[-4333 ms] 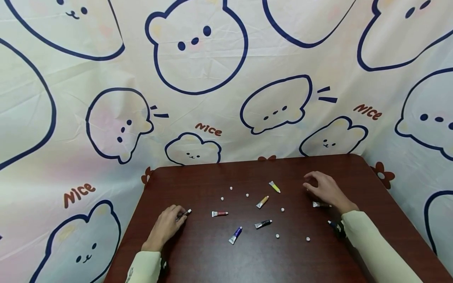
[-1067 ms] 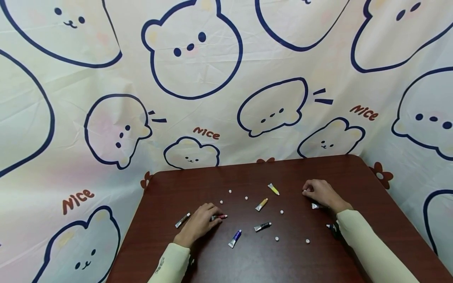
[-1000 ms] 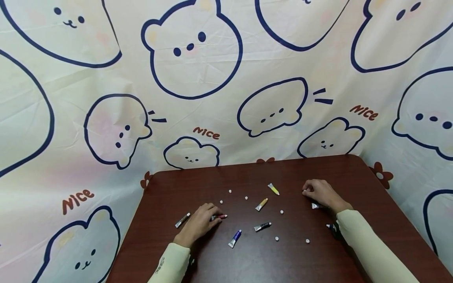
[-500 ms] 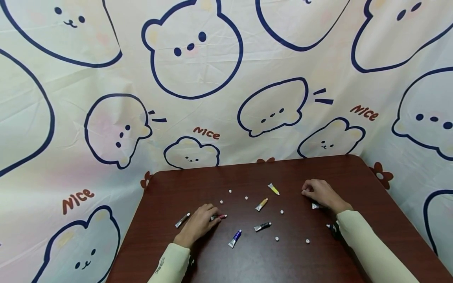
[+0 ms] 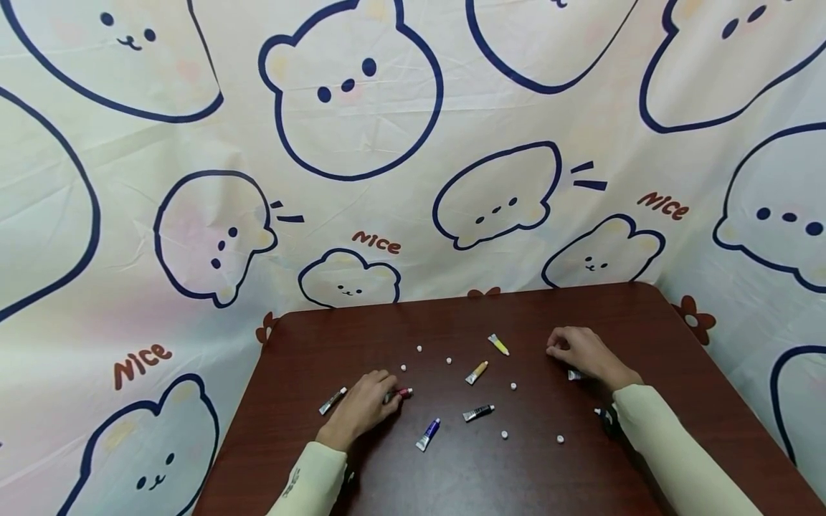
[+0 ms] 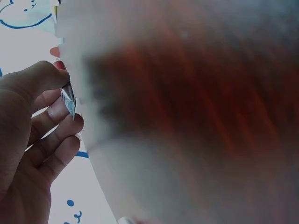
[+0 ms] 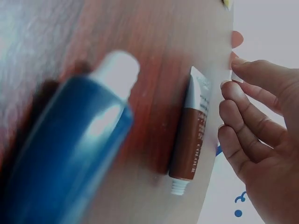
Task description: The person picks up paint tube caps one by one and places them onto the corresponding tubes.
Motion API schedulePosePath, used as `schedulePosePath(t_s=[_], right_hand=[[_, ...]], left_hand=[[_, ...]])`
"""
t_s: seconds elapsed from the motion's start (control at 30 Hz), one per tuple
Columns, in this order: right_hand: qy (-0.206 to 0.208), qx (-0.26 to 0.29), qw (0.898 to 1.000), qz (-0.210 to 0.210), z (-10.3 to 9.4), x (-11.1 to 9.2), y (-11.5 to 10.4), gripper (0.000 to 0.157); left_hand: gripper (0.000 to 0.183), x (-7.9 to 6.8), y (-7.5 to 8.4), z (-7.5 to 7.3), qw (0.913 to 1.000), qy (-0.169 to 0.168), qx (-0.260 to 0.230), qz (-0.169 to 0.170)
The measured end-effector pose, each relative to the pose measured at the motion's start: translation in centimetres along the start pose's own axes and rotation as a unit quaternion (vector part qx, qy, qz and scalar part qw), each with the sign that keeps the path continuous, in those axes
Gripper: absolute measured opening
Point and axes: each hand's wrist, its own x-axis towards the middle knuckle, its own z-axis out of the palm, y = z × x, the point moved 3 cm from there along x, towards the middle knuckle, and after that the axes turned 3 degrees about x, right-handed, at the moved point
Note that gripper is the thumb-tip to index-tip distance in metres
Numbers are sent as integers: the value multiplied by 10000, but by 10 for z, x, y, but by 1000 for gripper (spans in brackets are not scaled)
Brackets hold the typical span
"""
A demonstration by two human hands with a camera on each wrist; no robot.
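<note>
My left hand point(image 5: 363, 403) pinches a red paint tube point(image 5: 404, 393) between thumb and fingers. In the left wrist view its silver crimped end point(image 6: 68, 100) sticks out below the thumb. To the left of that hand lies a dark brownish tube point(image 5: 332, 401). At the table's right side, my right hand point(image 5: 590, 352) has its fingers bent and its thumb near the index finger; I cannot tell if something small is between them. Under it lies an uncapped brown tube point(image 7: 189, 135), with a white-capped blue tube point(image 7: 70, 154) close to the wrist camera.
Yellow point(image 5: 499, 345), ochre point(image 5: 477, 373), black point(image 5: 479, 413) and purple point(image 5: 429, 434) tubes lie across the middle of the dark wooden table point(image 5: 452, 484). Several small white caps, such as one cap point(image 5: 505, 435), are scattered among them. A bear-print cloth point(image 5: 413, 208) hangs behind.
My left hand has let go of the dark tube and moved right to the red one, which has since turned slightly. The right hand's fingertips have drawn closer together and shifted slightly left.
</note>
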Motion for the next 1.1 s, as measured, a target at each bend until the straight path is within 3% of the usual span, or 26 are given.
schedulePosePath(t_s=[0.43, 0.77, 1.1], right_hand=[[70, 123, 9998, -126, 0, -5, -19, 5], [111, 394, 9989, -236, 2, -11, -38, 6], [152, 501, 9979, -386, 10, -15, -45, 5]], left_hand=[[19, 11, 6, -15, 9998, 142, -36, 122], [16, 23, 18, -26, 9998, -98, -107, 122], [14, 28, 27, -33, 9992, 116, -86, 366]])
